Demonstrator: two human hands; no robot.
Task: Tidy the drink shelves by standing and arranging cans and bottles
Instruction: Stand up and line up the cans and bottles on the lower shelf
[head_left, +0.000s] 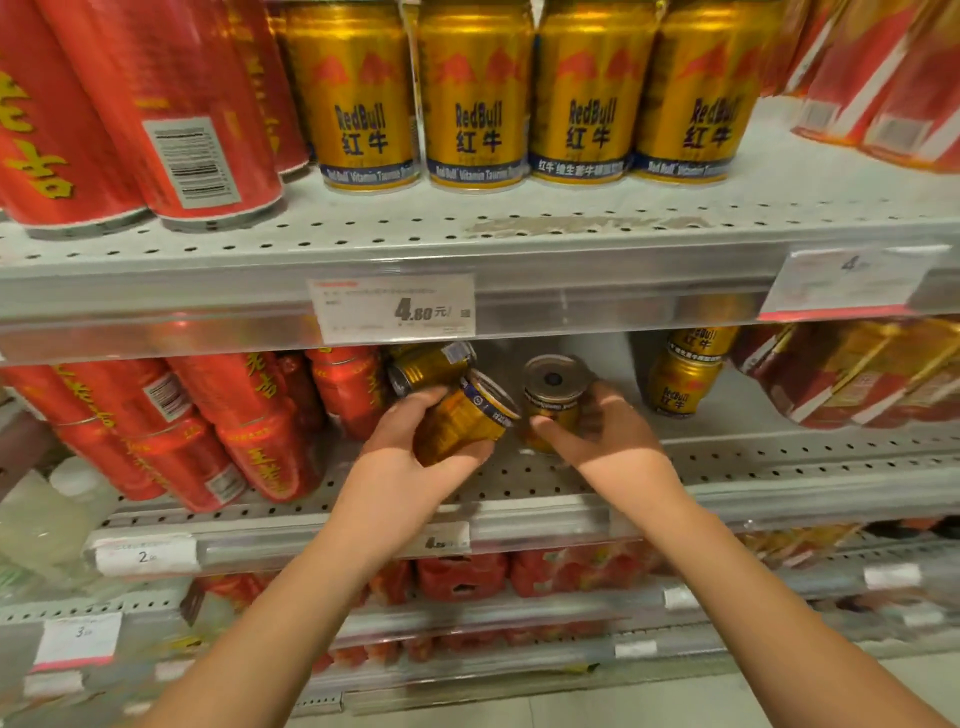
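My left hand (410, 452) grips a gold Red Bull can (462, 418) that is tilted, its base pointing up and to the right, over the middle shelf (753, 457). My right hand (597, 431) holds a second gold can (553, 395) standing on that shelf, fingers round its side. Just behind my left hand a third gold can (428, 366) lies on its side. Further right, gold cans (680, 387) stand stacked two high. Several upright gold cans (475, 98) line the top shelf (467, 244).
Red herbal-tea cans (249, 431) crowd the middle shelf's left side and red cans (171, 114) the top left. Red and gold cartons (857, 379) fill the right. Price tags (395, 309) hang on the shelf edges. Lower shelves hold red packs (462, 574) and pale bottles (47, 514).
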